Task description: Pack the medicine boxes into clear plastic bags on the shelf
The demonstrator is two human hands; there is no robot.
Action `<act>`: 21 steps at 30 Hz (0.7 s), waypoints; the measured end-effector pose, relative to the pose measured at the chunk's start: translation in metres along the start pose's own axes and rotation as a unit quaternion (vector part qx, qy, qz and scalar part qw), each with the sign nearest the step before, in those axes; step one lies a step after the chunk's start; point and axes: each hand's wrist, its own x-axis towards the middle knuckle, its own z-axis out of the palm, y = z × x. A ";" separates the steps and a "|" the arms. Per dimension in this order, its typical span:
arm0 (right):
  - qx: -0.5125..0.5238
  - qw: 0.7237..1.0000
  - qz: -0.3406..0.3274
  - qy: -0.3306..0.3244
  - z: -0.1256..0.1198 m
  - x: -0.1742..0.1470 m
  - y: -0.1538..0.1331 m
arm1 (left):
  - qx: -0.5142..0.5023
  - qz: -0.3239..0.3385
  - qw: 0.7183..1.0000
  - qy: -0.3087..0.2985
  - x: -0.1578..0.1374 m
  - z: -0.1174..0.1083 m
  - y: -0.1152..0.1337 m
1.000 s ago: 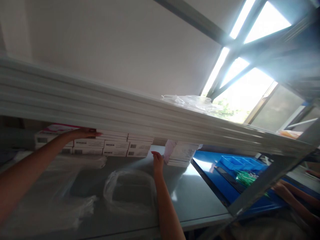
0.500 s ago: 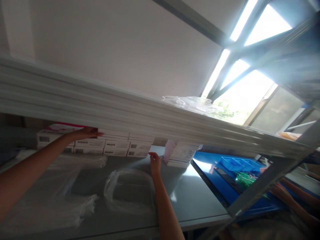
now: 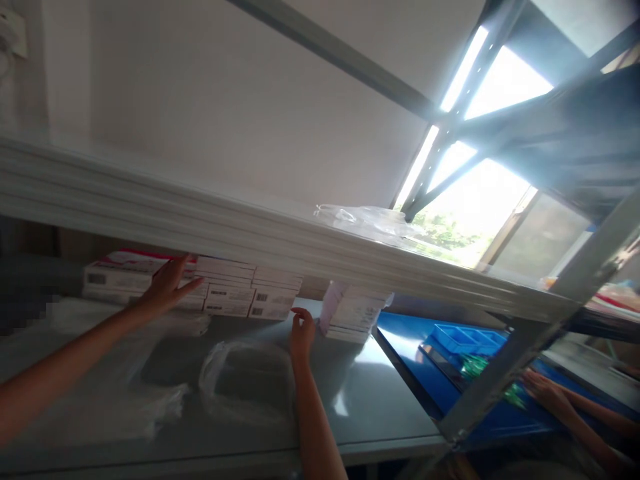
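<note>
White boxes (image 3: pixel 227 300) with barcode labels stand stacked in a row under the shelf beam, some with pink and red tops. My left hand (image 3: pixel 169 285) lies against the front and top of the row, thumb and fingers spread apart. At the row's right end is my right hand (image 3: pixel 303 333), its fingers bent with a gap between them and a fingertip at the end box; whether it touches cannot be told. A separate stack of white boxes (image 3: pixel 350 310), with a pale wrap on its left side, stands just right of that hand.
Clear plastic bags (image 3: pixel 115 373) and a plastic loop-shaped wrap (image 3: pixel 215 380) lie on the grey shelf (image 3: pixel 380 407). A beam (image 3: pixel 225 247) crosses above the boxes. Right of the metal post (image 3: pixel 495 380), another person's hands (image 3: pixel 545 393) are near green items and a blue tray (image 3: pixel 455 339).
My left hand has spread its thumb and fingers and sits lower over the box fronts. My right hand has curled slightly near the row's end. The camera view has shifted.
</note>
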 end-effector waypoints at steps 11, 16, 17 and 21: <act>-0.132 0.951 -0.115 -0.256 0.000 -0.122 -0.125 | -0.132 0.006 0.988 0.076 -0.075 0.005 0.036; -0.154 0.938 -0.143 -0.274 0.011 -0.132 -0.103 | -0.184 0.032 0.982 0.001 -0.097 0.035 0.030; -0.143 0.942 -0.140 -0.271 0.012 -0.132 -0.099 | -0.182 0.037 0.983 -0.009 -0.100 0.039 0.029; -0.048 0.959 -0.101 -0.259 0.013 -0.130 -0.092 | -0.169 0.038 0.984 -0.033 -0.107 0.044 0.027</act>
